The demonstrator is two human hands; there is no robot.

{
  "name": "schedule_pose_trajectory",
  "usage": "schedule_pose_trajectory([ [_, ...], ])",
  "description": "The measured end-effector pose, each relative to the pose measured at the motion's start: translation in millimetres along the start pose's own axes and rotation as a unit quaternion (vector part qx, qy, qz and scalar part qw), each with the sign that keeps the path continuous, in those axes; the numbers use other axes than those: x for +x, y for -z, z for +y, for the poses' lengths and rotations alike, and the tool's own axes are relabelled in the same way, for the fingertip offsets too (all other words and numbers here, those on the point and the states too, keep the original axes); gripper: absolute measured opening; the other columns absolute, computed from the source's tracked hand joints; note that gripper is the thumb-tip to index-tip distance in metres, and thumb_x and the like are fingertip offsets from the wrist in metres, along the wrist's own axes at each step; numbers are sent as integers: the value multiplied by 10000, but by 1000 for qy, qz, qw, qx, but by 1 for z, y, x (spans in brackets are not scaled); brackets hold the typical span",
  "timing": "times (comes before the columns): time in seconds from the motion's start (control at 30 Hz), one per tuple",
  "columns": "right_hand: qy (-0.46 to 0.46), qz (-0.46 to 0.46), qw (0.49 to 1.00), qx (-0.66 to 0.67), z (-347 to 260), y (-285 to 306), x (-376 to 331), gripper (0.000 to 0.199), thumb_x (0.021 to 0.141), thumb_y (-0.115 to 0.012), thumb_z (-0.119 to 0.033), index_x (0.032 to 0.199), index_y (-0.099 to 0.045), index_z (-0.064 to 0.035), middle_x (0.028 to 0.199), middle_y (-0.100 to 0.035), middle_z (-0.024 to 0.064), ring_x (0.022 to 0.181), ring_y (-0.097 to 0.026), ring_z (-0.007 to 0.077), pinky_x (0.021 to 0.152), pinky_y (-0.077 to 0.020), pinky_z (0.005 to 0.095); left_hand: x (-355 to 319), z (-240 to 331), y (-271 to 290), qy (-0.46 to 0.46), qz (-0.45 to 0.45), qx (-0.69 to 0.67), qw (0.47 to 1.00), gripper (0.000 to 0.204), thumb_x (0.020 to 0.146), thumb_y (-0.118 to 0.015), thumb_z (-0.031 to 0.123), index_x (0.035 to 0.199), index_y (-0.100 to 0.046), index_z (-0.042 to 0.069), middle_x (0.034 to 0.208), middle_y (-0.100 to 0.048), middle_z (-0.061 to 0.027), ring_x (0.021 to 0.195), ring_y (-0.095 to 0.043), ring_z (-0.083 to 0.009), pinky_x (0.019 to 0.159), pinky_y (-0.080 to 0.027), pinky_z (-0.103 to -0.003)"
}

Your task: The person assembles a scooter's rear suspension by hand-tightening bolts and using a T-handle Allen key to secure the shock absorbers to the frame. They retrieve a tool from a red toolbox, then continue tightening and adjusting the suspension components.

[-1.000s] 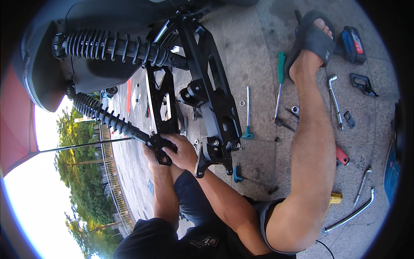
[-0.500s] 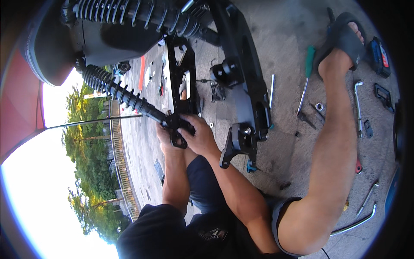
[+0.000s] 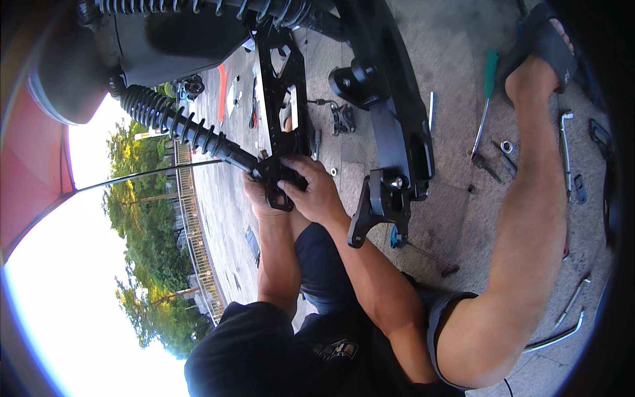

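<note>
A black swingarm [image 3: 299, 109] runs down the middle, its near end a bracket where the coil-spring shock absorber [image 3: 192, 129] joins it. My right hand [image 3: 317, 190] is closed round that bracket end [image 3: 276, 188], thumb and fingers pressed on it. My left hand [image 3: 262, 198] grips its other side, with the fingers mostly hidden behind the metal. To the right of my hands hangs a thick black frame arm [image 3: 397, 126] with a forked bracket [image 3: 377, 205] at its lower end.
On the paving right of me lie a green-handled screwdriver [image 3: 488, 83], a wrench [image 3: 567, 149], a metal ring [image 3: 507, 147] and a bent bar [image 3: 562, 337]. My bare leg [image 3: 522, 218] stretches past them. A second coil spring [image 3: 261, 12] crosses the top; a railing [image 3: 192, 231] stands at left.
The view has shifted slightly, so most things sit a little farther right and higher. Both hands keep their hold on the bracket end.
</note>
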State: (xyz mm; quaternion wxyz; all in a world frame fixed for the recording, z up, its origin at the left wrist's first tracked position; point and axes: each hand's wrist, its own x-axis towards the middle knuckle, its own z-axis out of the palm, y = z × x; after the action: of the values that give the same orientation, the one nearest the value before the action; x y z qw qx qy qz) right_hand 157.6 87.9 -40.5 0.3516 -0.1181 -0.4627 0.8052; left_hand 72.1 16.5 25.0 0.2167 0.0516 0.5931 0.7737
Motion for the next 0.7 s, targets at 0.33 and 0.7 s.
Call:
schedule_pose_trajectory([
  [0.33,-23,-18,999,30,5,3,-1,452,762,-700,-92,1199,-583,-73,1178,-586,157,1091,-568,314,934,-453,350,6,0,14,-29,-3,51,998,360,936,-385,266,1005,-604,-11,904,-650,-156,834,-645,-268,791,-536,-389],
  [0.7,-34,-64,996,44,8,9,3,473,788,-640,-19,1245,-576,-123,1211,-570,138,1080,-589,270,899,-489,326,6,1,9,2,-23,-1,1000,546,935,-362,432,1174,-540,-25,1079,-621,-170,981,-617,-276,891,-497,-394],
])
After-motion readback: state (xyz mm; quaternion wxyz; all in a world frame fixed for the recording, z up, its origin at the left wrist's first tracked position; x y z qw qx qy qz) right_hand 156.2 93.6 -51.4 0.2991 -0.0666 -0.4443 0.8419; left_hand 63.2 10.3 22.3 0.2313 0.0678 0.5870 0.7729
